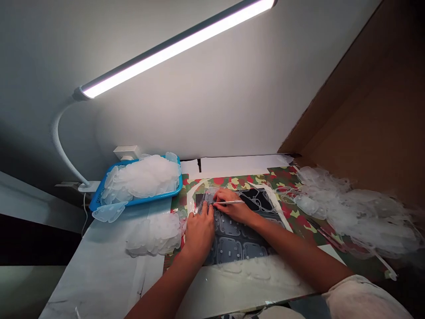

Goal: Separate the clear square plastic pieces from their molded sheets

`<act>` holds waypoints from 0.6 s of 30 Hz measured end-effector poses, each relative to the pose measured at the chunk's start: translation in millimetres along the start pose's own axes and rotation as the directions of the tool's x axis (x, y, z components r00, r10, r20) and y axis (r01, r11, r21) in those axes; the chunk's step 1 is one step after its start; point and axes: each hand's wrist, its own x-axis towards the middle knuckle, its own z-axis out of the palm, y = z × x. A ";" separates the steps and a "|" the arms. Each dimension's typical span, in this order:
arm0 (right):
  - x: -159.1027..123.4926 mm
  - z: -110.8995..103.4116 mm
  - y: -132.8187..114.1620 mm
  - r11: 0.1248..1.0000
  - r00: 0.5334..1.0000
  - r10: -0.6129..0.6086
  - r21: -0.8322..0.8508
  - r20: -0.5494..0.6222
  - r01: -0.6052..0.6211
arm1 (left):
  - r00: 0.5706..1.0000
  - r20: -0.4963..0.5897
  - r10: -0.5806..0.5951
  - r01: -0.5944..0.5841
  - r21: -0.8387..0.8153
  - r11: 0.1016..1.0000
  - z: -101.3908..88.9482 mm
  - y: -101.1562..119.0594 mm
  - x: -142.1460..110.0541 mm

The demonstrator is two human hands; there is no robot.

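A translucent moulded sheet [229,248] lies on a dark mat, with rounded pieces outlined in it. My left hand [201,228] rests at the sheet's upper left, its fingers stretched out and pressing on it. Close beside it, my right hand [232,207] is closed round a slim white pen-like tool [234,202], whose tip points left toward the left fingertips. Fine detail at the tip is too small to make out. Loose clear frame-like strips [260,199] lie on the dark mat [255,204] beyond my right hand.
A blue basket [156,201] heaped with translucent pieces [142,177] stands at the back left. A smaller pile [154,237] lies before it. Clear plastic scraps [361,212] are heaped at right, near dark tweezers-like tool [323,232]. A lit lamp [179,48] hangs above.
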 end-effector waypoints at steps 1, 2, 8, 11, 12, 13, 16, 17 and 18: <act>-1.0 1.5 -0.4 1.000 1.000 -0.006 -0.009 0.005 0.006 | 1.000 0.009 0.005 -0.005 -0.005 1.000 -0.7 -0.3 0.3; -1.8 3.8 -1.2 1.000 1.000 -0.011 -0.025 0.006 0.011 | 1.000 0.016 0.011 -0.011 -0.009 1.000 -1.3 -0.6 0.7; 2.9 3.3 0.8 0.967 0.997 -0.081 -0.244 -0.009 0.076 | 1.000 0.007 0.017 -0.017 -0.019 1.000 0.0 -1.1 1.9; 7.8 -32.1 17.1 0.981 0.946 0.138 -0.092 -0.295 -0.172 | 1.000 -0.017 0.021 -0.022 -0.037 0.999 2.1 -1.7 1.4; 8.6 -46.5 22.5 0.958 0.867 0.260 0.000 -0.425 -0.288 | 1.000 -0.021 0.018 -0.020 -0.065 0.998 1.8 -2.7 1.9; 8.7 -59.8 26.1 0.927 0.779 0.352 0.082 -0.519 -0.365 | 1.000 -0.019 0.009 -0.011 -0.102 0.995 0.6 -4.4 3.2; 3.1 -81.5 17.9 0.884 0.718 0.467 0.264 -0.517 -0.385 | 0.999 -0.034 -0.039 0.030 -0.243 0.969 -8.4 -12.5 13.0; -0.5 -81.4 8.4 0.887 0.766 0.455 0.302 -0.454 -0.348 | 0.995 -0.071 -0.077 0.048 -0.345 0.938 -12.4 -15.7 18.1; -4.8 -78.3 -3.3 0.891 0.819 0.426 0.335 -0.385 -0.306 | 0.988 -0.099 -0.121 0.060 -0.479 0.876 -16.4 -18.7 23.7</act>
